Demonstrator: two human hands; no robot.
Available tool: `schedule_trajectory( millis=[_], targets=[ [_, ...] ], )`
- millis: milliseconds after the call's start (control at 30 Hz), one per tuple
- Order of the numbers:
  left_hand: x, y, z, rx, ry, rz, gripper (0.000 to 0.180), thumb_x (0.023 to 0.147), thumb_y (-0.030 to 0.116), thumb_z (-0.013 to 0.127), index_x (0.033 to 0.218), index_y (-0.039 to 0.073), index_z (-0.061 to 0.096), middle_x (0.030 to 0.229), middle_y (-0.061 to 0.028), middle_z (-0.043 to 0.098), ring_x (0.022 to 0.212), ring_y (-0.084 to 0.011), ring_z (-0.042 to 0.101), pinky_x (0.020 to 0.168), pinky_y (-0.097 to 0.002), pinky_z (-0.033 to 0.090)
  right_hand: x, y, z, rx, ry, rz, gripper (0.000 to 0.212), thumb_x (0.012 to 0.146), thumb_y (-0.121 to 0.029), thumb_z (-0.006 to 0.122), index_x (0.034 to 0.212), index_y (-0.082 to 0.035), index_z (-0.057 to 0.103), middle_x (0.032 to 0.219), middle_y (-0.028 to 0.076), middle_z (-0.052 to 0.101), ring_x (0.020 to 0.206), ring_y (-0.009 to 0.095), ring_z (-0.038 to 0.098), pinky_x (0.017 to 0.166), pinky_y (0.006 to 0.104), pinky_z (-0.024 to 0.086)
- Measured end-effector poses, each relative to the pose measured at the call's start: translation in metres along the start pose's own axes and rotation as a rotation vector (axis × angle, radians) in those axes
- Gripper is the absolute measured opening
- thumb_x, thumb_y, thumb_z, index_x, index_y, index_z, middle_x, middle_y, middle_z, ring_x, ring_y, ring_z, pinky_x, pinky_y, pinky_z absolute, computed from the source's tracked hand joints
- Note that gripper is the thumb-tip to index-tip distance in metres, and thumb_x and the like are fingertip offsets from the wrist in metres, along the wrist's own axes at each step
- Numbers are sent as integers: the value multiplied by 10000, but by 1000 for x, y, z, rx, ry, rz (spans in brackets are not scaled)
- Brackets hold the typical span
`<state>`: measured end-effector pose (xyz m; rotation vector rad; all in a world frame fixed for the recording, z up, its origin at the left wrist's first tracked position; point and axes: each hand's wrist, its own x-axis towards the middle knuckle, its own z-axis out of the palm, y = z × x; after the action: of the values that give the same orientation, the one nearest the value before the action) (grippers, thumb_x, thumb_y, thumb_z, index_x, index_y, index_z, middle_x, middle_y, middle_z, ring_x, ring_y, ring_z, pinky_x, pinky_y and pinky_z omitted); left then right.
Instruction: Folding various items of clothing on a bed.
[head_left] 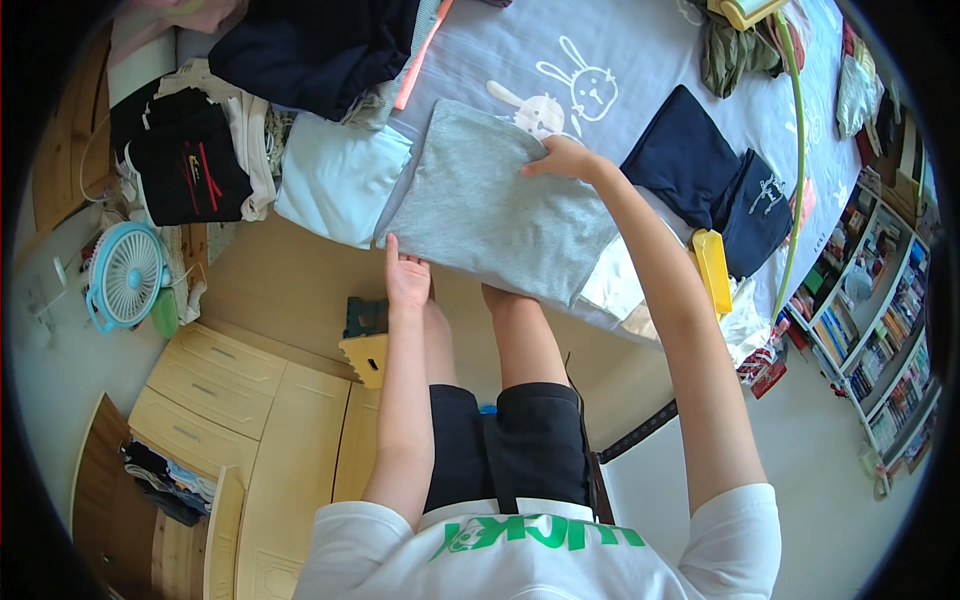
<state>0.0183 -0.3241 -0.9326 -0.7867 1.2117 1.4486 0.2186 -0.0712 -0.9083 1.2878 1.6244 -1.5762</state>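
A light grey folded garment [490, 205] lies in front of me at the near edge of the bed. My right hand [562, 160] grips its far right side, thumb on top and the other fingers partly hidden by the cloth. At the near left corner is my left hand [408, 280], palm up, with the thumb along the edge and fingertips tucked at the hem. A pale blue folded garment [340, 175] sits just left of the grey one. Two navy folded garments, a plain one [682, 158] and one with a white print [755, 212], lie to the right.
Dark clothes [320, 50] and a black printed garment [190, 165] are piled at left. A blue fan [128, 272] stands beyond them. White cloth [612, 280] and a yellow plastic piece [712, 270] lie right, near a green curved pole [795, 170]. A yellow stool [366, 355] is below.
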Motion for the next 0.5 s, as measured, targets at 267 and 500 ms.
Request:
schedule_trajectory(
  millis=[267,500],
  targets=[
    [-36,-66,5,310,-223,-250,503,837,328,545,1213,43,373,1208,-52,455,1125,-214,417,955,-383,326,-6,12,-8,47,-55,32,661,672,-455,683,1103,21,528,1063,168,541,1009,262,492,870,320,357],
    [-64,-36,61,117,-275,-137,548,849,342,515,1260,31,328,1261,-65,415,1158,-205,388,971,-374,309,-71,4,-32,108,60,81,541,694,-404,691,1004,22,572,908,89,588,880,177,527,790,283,397]
  ],
)
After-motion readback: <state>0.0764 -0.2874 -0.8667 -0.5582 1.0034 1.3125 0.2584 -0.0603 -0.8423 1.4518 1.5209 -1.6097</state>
